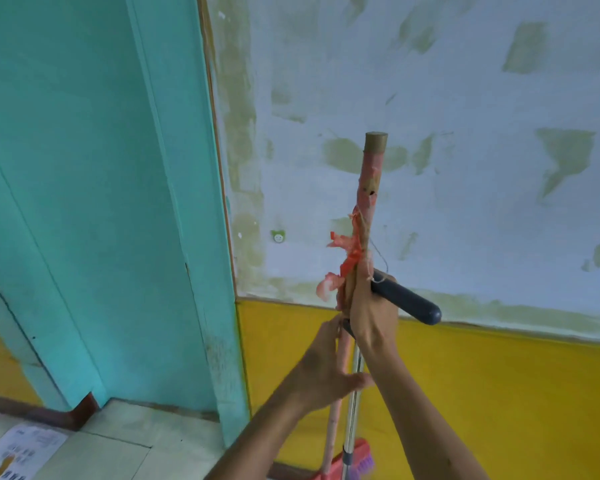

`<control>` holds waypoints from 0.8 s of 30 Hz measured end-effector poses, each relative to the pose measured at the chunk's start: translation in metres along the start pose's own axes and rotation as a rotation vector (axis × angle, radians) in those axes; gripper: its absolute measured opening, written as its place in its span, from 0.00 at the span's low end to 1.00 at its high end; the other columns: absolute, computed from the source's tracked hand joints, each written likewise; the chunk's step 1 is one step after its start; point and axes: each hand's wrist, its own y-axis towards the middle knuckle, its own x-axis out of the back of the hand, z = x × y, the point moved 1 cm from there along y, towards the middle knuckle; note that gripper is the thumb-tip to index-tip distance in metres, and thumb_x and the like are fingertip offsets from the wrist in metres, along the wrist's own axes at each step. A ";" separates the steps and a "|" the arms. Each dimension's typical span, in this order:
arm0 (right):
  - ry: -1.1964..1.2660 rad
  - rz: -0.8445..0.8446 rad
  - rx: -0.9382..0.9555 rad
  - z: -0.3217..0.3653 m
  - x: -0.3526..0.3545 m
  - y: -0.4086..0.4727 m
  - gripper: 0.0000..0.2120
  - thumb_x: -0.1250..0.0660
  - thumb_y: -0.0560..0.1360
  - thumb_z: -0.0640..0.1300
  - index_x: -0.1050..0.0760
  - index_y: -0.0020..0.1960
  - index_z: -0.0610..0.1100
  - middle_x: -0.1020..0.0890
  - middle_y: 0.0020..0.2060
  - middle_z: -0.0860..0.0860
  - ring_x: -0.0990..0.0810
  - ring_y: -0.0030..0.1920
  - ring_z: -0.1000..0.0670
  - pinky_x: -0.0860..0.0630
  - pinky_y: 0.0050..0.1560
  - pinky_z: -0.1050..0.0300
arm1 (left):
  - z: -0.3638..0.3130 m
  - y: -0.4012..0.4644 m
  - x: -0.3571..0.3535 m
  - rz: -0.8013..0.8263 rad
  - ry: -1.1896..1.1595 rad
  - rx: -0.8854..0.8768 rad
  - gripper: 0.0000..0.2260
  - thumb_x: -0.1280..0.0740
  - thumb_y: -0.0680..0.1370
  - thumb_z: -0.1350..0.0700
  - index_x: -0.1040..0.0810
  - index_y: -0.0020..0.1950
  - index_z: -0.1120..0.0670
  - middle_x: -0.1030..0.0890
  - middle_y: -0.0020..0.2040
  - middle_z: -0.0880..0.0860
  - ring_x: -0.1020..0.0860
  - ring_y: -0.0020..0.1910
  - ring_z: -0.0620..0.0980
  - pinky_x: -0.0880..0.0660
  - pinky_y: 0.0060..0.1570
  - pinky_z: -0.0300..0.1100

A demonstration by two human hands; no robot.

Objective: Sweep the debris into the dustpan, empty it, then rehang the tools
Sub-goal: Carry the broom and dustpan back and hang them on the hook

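I hold two tools upright against the wall. The broom handle [370,174] is a pink stick with a brown top, torn red wrapping and a thin string loop. Beside it runs the dustpan's metal pole [353,403], topped by a dark blue grip [409,301] that points right. My right hand [369,306] is closed around both handles just below the grip. My left hand [326,368] holds the pink stick lower down. The red broom head with purple bristles [359,459] shows at the bottom edge. A small green wall hook [278,236] sits left of the tools.
A teal door frame [187,237] stands left of the white patchy wall [465,98], which has a yellow lower band [499,393]. Pale floor tiles [118,452] lie at the bottom left with a printed paper sheet [18,452] on them.
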 end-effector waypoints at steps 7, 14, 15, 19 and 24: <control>-0.133 0.116 0.042 0.001 -0.014 0.011 0.37 0.46 0.67 0.77 0.28 0.34 0.42 0.27 0.28 0.46 0.31 0.28 0.52 0.31 0.33 0.61 | 0.013 0.032 -0.009 -0.341 -0.058 -0.044 0.19 0.35 0.77 0.62 0.30 0.39 0.37 0.25 0.34 0.40 0.25 0.33 0.38 0.20 0.37 0.36; -0.293 0.232 0.068 -0.005 0.009 0.018 0.09 0.35 0.80 0.47 0.28 0.46 0.43 0.24 0.38 0.44 0.23 0.40 0.44 0.23 0.47 0.51 | 0.019 0.054 -0.015 -0.358 0.052 -0.143 0.10 0.27 0.71 0.57 0.27 0.34 0.55 0.27 0.25 0.45 0.33 0.25 0.43 0.38 0.26 0.29; -0.322 0.340 0.101 -0.001 0.022 0.012 0.08 0.32 0.78 0.46 0.27 0.51 0.42 0.23 0.41 0.42 0.22 0.43 0.41 0.22 0.49 0.48 | 0.021 0.056 -0.015 -0.355 0.038 -0.113 0.10 0.26 0.70 0.55 0.26 0.34 0.54 0.26 0.26 0.46 0.30 0.26 0.43 0.37 0.26 0.30; -0.304 0.577 0.230 0.016 0.095 0.025 0.29 0.37 0.71 0.32 0.32 0.70 0.51 0.22 0.63 0.48 0.22 0.64 0.49 0.24 0.63 0.46 | 0.038 0.059 -0.019 -0.273 -0.032 -0.068 0.11 0.25 0.69 0.54 0.28 0.35 0.49 0.26 0.29 0.46 0.29 0.29 0.44 0.32 0.32 0.35; -1.075 0.198 1.314 0.071 0.110 0.082 0.23 0.36 0.74 0.26 0.23 0.62 0.47 0.26 0.59 0.46 0.22 0.53 0.44 0.26 0.48 0.53 | 0.052 0.061 -0.033 -0.218 -0.034 -0.081 0.10 0.27 0.67 0.50 0.27 0.36 0.51 0.28 0.29 0.45 0.32 0.27 0.42 0.33 0.31 0.33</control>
